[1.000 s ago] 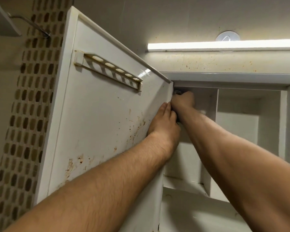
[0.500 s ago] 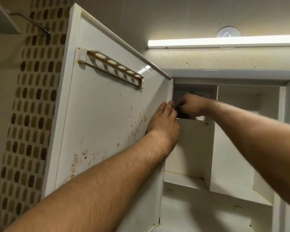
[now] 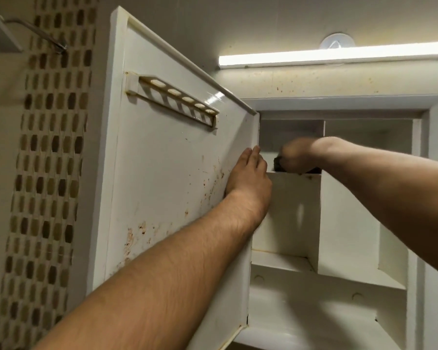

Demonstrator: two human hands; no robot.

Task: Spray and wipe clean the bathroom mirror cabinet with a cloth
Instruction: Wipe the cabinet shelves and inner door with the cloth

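The white mirror cabinet (image 3: 364,243) stands open, its door (image 3: 167,188) swung out to the left, with rusty brown stains on the door's inner face. My left hand (image 3: 248,178) lies flat with straight fingers against the door near its hinge edge. Inside the upper left compartment, my right hand (image 3: 297,155) grips a dark cloth (image 3: 278,164) on the small top shelf (image 3: 293,175). Most of the cloth is hidden under the hand. No spray bottle shows.
A slotted holder rail (image 3: 172,98) is fixed high on the door's inner side. A lit strip lamp (image 3: 334,56) runs above the cabinet over a speckled ledge. Mosaic tiles (image 3: 46,173) cover the wall to the left. Lower shelves (image 3: 314,294) sit inside the cabinet.
My right hand has dropped from the top hinge corner down and to the right onto the small upper shelf with the cloth. My left hand has stayed on the door.
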